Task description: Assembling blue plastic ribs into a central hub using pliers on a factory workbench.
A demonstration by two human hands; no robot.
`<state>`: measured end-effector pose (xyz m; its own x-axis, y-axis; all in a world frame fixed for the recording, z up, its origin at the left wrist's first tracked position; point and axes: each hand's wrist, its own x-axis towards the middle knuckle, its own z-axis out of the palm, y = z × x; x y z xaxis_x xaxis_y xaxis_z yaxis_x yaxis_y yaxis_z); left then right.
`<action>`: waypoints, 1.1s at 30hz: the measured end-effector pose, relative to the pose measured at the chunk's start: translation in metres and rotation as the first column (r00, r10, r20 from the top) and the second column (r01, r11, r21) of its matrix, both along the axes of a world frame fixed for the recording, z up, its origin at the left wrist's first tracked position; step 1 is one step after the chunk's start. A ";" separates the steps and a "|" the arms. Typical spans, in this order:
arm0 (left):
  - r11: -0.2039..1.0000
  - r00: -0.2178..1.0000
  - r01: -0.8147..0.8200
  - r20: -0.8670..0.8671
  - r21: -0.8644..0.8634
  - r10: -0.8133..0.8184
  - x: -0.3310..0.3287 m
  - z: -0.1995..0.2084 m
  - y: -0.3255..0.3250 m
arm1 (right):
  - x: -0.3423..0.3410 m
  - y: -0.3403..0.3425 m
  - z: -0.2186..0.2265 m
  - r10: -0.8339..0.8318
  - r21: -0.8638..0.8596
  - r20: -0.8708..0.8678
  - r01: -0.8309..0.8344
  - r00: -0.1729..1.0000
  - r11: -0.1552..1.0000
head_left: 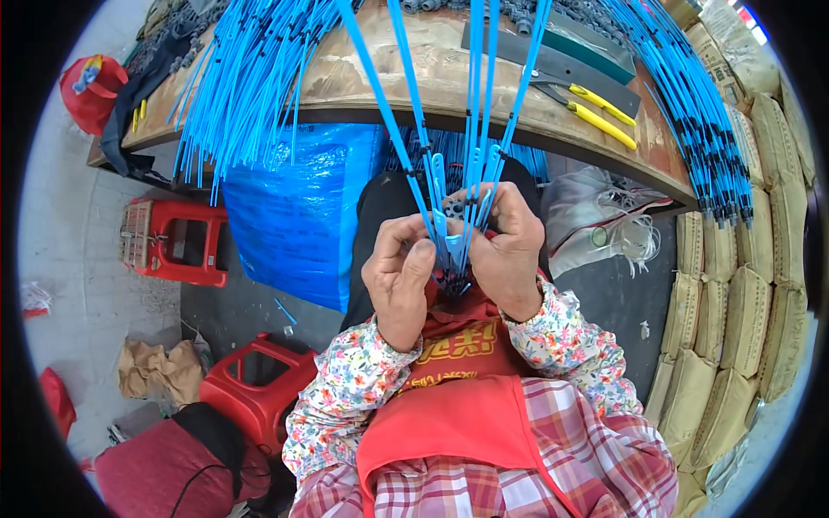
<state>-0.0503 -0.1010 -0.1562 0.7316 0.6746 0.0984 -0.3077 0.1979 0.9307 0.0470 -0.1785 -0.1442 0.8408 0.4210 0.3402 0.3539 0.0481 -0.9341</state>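
In front of my lap I hold a spread of thin blue rods (pixel 406 73) with black joints. They fan out away from me over the table edge and come together at dark fittings between my hands. My left hand (pixel 399 281) is closed, thumb and fingers against the rods on the left side. On the right, my right hand (pixel 511 250) closes on the rods with thumb and curled fingers. Small light-blue flat strips (pixel 439 173) stand among the rods. A dark round piece with holes (pixel 452 208) shows between the hands. The fingertips are partly hidden.
The wooden table (pixel 345 73) bears a heap of blue rods (pixel 246 95), yellow-handled scissors (pixel 600 116) and another rod bundle (pixel 691 112). A blue sack (pixel 298 216) sits below. Red stools (pixel 259 380) stand left; stacked brown paper packs (pixel 747 319) line the right.
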 end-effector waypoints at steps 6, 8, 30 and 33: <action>0.993 0.999 0.052 0.010 -0.106 -0.051 0.002 -0.005 0.002 | -0.007 0.001 -0.002 0.008 -0.059 0.065 -0.004 0.998 0.998; 1.000 0.999 0.014 -0.030 -0.021 -0.015 0.003 -0.006 -0.003 | -0.007 0.002 -0.003 0.009 -0.055 0.095 -0.004 0.995 0.998; 0.934 0.970 0.011 -0.232 0.358 0.078 0.022 0.001 -0.017 | -0.044 -0.025 0.007 0.309 0.264 -0.238 -0.245 0.921 0.933; 0.984 0.987 -0.073 -0.129 0.165 0.095 0.033 0.004 -0.011 | -0.051 -0.019 0.012 0.371 0.425 -0.153 -0.278 0.916 0.861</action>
